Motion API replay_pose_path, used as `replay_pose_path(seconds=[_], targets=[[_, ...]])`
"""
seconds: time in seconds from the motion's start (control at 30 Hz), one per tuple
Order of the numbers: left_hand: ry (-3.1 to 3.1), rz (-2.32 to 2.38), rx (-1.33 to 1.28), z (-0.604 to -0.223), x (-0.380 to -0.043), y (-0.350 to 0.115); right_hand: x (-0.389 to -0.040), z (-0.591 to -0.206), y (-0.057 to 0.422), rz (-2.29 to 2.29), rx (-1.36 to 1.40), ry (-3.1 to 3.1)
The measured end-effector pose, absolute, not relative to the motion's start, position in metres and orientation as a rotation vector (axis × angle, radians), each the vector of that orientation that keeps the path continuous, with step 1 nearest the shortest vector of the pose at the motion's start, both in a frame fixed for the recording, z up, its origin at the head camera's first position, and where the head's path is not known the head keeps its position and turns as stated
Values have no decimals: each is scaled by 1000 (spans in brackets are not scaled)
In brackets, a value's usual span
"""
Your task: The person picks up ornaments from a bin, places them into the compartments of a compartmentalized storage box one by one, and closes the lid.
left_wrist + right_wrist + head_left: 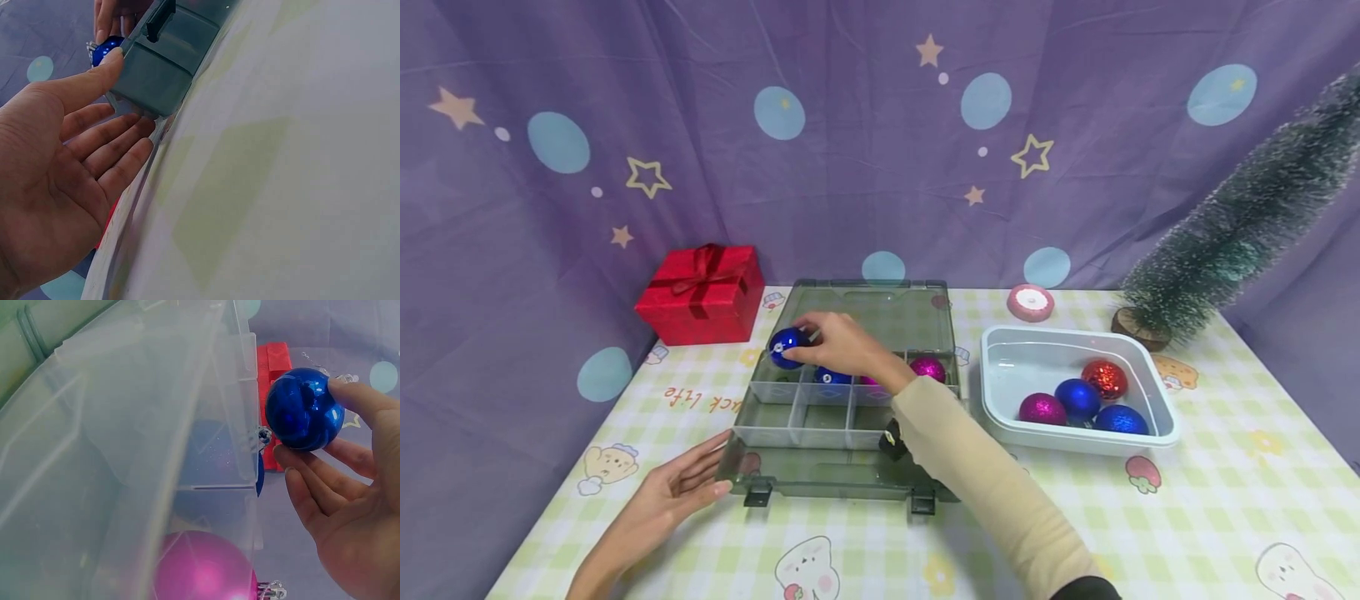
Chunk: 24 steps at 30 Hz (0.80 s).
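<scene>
My right hand [838, 343] pinches a shiny blue Christmas bauble [787, 347] between thumb and fingers, over the back-left compartment of a divided plastic case [823, 475]. The right wrist view shows the same blue bauble [305, 409] just above the case's divider edge, with its silver cap outward. Another blue bauble [832, 377] sits in the back row, with a magenta bauble [928, 368] farther right and a pink one [203, 569] between, mostly behind my wrist. My left hand [664, 493] lies at the case's front-left corner, fingers extended along the side and thumb at the rim.
Right of the case stands a white tub [992, 392] with blue, magenta and red baubles [1105, 379]. Behind it are a ribbon roll [1031, 302] and a small frosted tree [1232, 225]. A red gift box [703, 296] is at the back left. The case's smoky lid [880, 308] lies open rearward.
</scene>
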<state>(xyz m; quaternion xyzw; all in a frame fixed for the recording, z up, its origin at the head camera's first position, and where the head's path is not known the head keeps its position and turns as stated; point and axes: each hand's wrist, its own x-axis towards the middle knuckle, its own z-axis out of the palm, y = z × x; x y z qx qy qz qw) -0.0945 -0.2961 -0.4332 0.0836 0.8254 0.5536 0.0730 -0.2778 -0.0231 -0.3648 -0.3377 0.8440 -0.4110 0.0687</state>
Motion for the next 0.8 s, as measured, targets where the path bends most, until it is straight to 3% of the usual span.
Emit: replay_pose_path(seconds=[0.33, 0.8], targets=[[2478, 1663, 249, -434, -95, -296, -278, -364, -15, -1250, -1012, 2513], [2482, 1659, 243, -434, -95, -295, -274, -353, 40, -1313, -992, 2518]])
